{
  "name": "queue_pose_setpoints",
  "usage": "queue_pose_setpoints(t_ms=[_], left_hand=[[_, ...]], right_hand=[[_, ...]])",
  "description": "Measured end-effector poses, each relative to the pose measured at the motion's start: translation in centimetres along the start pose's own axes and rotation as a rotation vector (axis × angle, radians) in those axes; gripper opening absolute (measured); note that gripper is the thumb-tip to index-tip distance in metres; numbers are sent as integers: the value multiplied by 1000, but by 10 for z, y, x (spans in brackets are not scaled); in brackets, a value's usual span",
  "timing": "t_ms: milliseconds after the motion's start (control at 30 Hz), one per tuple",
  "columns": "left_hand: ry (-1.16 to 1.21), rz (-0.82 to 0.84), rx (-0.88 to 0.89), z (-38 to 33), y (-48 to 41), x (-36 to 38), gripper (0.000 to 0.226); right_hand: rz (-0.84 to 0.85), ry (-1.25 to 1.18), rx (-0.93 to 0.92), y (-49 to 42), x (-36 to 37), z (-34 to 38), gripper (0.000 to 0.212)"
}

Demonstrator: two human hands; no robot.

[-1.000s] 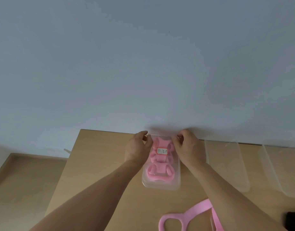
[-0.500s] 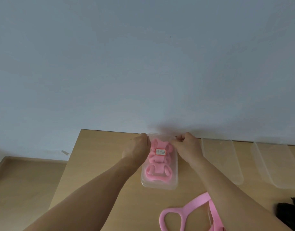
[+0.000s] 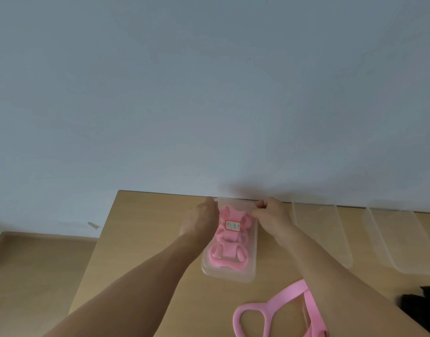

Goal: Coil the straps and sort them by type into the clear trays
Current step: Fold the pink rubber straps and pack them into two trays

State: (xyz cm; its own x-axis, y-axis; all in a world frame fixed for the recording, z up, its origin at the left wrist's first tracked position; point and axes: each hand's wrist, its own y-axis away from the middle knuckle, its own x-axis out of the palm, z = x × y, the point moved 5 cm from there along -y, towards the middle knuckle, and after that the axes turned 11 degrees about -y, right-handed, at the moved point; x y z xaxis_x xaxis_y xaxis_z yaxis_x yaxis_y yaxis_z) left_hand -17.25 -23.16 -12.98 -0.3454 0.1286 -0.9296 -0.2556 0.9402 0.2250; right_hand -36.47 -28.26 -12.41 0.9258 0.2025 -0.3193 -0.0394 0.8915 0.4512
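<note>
Left hand (image 3: 200, 221), right hand (image 3: 272, 220) — grips pinching far rim of labelled tray (image 3: 229, 276); coiled pink straps (image 3: 227, 257) lying inside — loose pink strap (image 3: 288, 293) waiting uncoiled.

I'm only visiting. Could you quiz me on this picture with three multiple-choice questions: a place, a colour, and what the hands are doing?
1. Where does the loose pink strap lie?
A) on the table, nearer the person than the labelled tray
B) in a drawer
C) on a shelf

2. What colour are the coiled straps in the labelled tray?
A) black
B) pink
C) green

3. What are the left hand and right hand doing?
A) hanging idle
B) lifting the loose strap
C) holding the labelled tray's far corners

Answers: 1 A, it lies on the wood; 2 B, pink shows through clear plastic; 3 C, fingers curl at its far rim.
</note>
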Motion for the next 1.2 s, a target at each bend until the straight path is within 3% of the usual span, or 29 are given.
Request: queue_pose_setpoints(t_ms=[167, 367, 433, 500, 600, 767, 900, 1100, 1200], left_hand=[[56, -48, -11, 2, 2, -3, 27], [158, -30, -24, 3, 9, 1, 22], [208, -5, -37, 3, 12, 3, 22], [254, 8, -55, 4, 14, 5, 24], [357, 28, -77, 8, 17, 5, 28], [400, 17, -67, 13, 18, -2, 19], [390, 7, -86, 10, 12, -6, 21], [368, 18, -84, 4, 7, 2, 19], [373, 10, -82, 5, 7, 6, 18]], right_hand=[[24, -102, -2, 3, -2, -3, 13], [11, 177, -110, 8, -9, 4, 29], [5, 180, -129, 10, -6, 10, 20], [-7, 24, -102, 13, -3, 15, 9], [67, -295, 7, 22, 6, 14, 11], [-36, -347, -30, 28, 4, 10, 17], [-131, -232, -98, 20, 2, 17, 19], [-225, 337, -170, 18, -7, 10, 15], [-240, 352, -152, 15, -10, 4, 15]])
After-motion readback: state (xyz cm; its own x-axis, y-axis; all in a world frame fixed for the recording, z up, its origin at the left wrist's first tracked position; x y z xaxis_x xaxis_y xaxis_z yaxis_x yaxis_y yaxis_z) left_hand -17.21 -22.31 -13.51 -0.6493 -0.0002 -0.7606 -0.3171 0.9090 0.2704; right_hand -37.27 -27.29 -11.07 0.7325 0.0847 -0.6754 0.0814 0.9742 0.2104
